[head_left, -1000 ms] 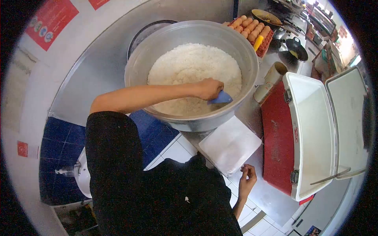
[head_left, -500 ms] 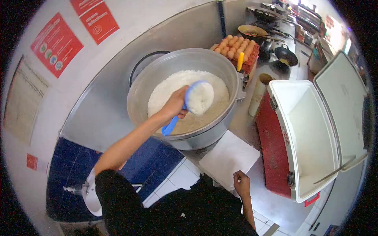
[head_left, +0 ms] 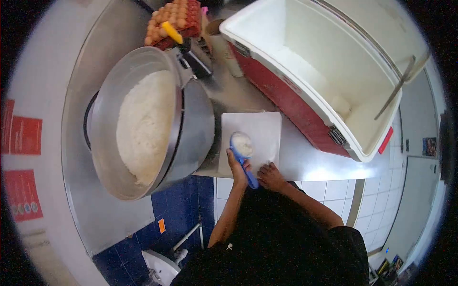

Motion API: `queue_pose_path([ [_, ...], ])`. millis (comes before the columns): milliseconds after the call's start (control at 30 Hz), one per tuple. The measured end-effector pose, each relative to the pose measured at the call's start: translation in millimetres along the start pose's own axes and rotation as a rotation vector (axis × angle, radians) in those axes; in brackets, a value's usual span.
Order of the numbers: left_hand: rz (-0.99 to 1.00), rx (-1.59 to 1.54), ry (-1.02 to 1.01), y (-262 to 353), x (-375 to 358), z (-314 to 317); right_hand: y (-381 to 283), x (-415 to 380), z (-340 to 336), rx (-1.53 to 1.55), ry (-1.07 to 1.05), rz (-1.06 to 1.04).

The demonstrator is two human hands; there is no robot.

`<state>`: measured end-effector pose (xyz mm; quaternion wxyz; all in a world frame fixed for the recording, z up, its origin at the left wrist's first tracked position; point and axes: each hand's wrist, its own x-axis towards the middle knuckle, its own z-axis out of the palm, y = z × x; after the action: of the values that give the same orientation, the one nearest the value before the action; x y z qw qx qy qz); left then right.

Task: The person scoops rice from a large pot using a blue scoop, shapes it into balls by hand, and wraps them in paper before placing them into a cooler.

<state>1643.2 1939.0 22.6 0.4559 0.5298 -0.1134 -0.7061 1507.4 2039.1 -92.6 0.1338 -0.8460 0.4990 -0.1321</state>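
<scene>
"Head view: what are you risking?"

"Spilling rice (head_left: pixel 242 144), by tilting the scoop (head_left: pixel 251 180) your left fingers (head_left: pixel 234 162) are gripping over the paper (head_left: pixel 265 136). Your right fingers (head_left: pixel 267 170) are resting at the paper's edge, grip unclear."

Eggs (head_left: pixel 179 14) sit on red trays (head_left: pixel 194 26); a sink (head_left: pixel 164 267) adjoins blue tiles (head_left: pixel 179 205).

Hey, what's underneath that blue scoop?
White paper lies beneath the blue scoop and shows to either side. The scoop, the rice in it and the left hand cover the spot directly below, so I can't tell whether scoop and paper touch.
</scene>
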Motion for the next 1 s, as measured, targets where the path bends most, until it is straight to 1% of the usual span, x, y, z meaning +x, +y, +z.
queue_pose_path([
  [33,0.245,0.535,0.138,-6.9,1.6,-3.2,1.2,-0.6,-1.3,0.043,0.085,-0.055],
  [67,0.236,0.546,0.13,-14.0,7.5,-9.0,1.9,-2.3,-0.2,0.048,0.086,-0.039],
  [133,1.129,1.419,-0.073,-27.3,16.4,-21.3,4.4,-5.7,2.1,0.05,0.18,-0.082],
  [167,0.732,1.508,-0.134,-28.6,7.3,-21.6,4.0,-7.3,0.4,0.059,0.173,-0.083],
  [233,0.755,1.533,-0.142,-36.1,18.7,-25.7,1.9,-3.3,-0.4,0.197,0.141,-0.04],
  [267,0.781,1.553,-0.154,-37.9,21.1,-26.2,0.4,-1.7,1.6,0.206,0.143,-0.023],
  [333,0.72,1.578,-0.173,-40.9,28.5,-27.5,1.0,-2.6,3.4,0.224,0.066,0.017],
  [367,0.681,1.6,-0.184,-38.6,34.3,-25.1,1.6,0.2,1.8,0.229,0.069,0.027],
  [433,0.682,1.602,-0.194,-38.0,40.3,-18.0,-1.0,1.1,-5.4,0.175,0.017,0.029],
  [500,0.71,1.599,-0.198,-36.9,37.1,-14.0,-2.4,1.1,4.6,0.19,0.016,0.057],
  [567,0.665,1.475,-0.12,-36.6,30.3,-8.4,-4.9,-0.7,6.5,0.192,0.03,0.096],
  [600,0.69,1.475,-0.146,-36.8,27.9,-10.0,-7.2,-2.7,2.2,0.213,0.013,0.132],
  [667,0.855,1.274,-0.123,-35.7,20.9,-16.0,-9.5,-6.8,-10.2,0.22,0.012,0.182],
  [700,0.873,1.234,-0.098,-35.6,15.7,-14.0,-14.0,-13.7,-19.8,0.14,0.113,0.228],
  [733,0.871,1.232,-0.094,-37.9,12.9,-15.1,-18.5,-21.9,-24.8,0.067,0.204,0.266],
  [833,0.902,1.302,-0.08,-38.6,13.2,-13.4,-8.0,-32.8,-27.1,0.143,0.137,0.26],
  [900,0.904,1.345,-0.075,-37.7,8.1,-13.4,-8.5,-36.5,-17.1,0.143,0.113,0.259],
  [933,0.912,1.346,-0.085,-36.5,7.5,-11.8,-5.4,-36.2,-13.1,0.136,0.087,0.249],
  [1000,0.929,1.287,-0.028,-36.8,4.2,-10.3,-1.0,-37.1,-16.8,0.127,0.084,0.24],
])
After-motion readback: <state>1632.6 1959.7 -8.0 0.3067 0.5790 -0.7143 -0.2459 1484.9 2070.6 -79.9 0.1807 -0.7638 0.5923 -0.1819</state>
